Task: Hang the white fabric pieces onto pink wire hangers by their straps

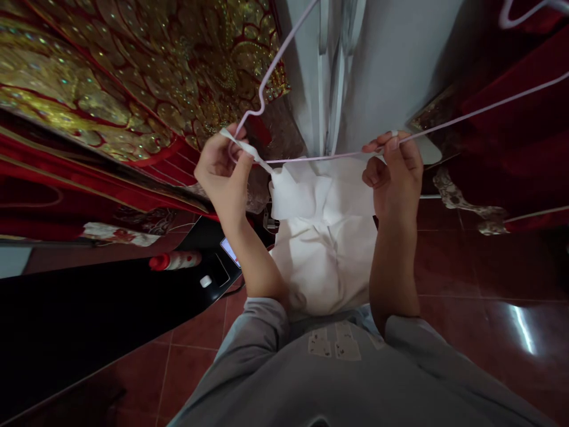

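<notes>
My left hand is closed on a thin white strap, which runs around the left corner of a pink wire hanger. The strap leads down to a white cloth garment, which hangs in folds before my body; its exact kind does not show. At the other side my right hand pinches the hanger's lower wire between thumb and fingers. A bit of white shows at those fingertips, possibly another strap. The wire stretches on past this hand to the right edge.
Red garments with gold sequins hang at the left, dark red cloth at the right. On a black tabletop are a red-capped bottle, a white case and a phone. Ahead stands a pale panel.
</notes>
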The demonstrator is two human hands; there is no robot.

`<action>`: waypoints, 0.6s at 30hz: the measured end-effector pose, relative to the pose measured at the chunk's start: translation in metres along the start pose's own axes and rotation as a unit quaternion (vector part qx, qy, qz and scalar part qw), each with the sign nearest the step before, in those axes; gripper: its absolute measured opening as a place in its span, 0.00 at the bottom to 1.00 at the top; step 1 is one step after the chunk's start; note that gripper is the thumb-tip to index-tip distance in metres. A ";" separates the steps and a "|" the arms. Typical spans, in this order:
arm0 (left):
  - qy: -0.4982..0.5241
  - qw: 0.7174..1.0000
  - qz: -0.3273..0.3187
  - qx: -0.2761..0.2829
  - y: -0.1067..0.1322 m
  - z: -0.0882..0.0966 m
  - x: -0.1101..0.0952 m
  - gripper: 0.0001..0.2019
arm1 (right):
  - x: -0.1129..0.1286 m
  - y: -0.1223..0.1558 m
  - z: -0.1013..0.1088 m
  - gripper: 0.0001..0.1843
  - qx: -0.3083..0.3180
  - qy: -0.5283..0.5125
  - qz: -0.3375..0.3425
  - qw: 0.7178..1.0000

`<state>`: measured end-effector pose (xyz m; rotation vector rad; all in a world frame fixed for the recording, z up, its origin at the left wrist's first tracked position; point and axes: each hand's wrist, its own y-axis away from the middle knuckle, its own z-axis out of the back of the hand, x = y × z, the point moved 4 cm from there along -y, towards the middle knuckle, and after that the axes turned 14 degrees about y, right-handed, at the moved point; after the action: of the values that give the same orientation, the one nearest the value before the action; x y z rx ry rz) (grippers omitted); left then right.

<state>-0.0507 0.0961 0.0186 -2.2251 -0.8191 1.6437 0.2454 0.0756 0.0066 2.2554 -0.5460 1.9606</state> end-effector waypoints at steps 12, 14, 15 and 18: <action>-0.035 0.992 0.118 -0.008 -0.026 -0.035 -0.025 0.13 | -0.012 -0.009 -0.007 0.31 0.028 0.012 -0.043 0.999; -0.003 0.996 0.077 -0.050 -0.018 -0.027 -0.016 0.13 | -0.014 -0.007 -0.006 0.30 0.038 0.027 -0.046 0.998; 0.018 0.996 0.052 -0.067 -0.012 -0.024 -0.009 0.14 | -0.014 -0.006 -0.006 0.30 0.041 0.029 -0.045 0.998; 0.125 0.982 -0.013 -0.142 0.010 -0.022 0.011 0.19 | -0.017 -0.005 -0.009 0.30 0.040 0.023 -0.036 0.998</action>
<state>-0.0254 0.0967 0.0116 -2.5323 -1.0625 1.2651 0.2367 0.0865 -0.0078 2.2347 -0.3835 2.0296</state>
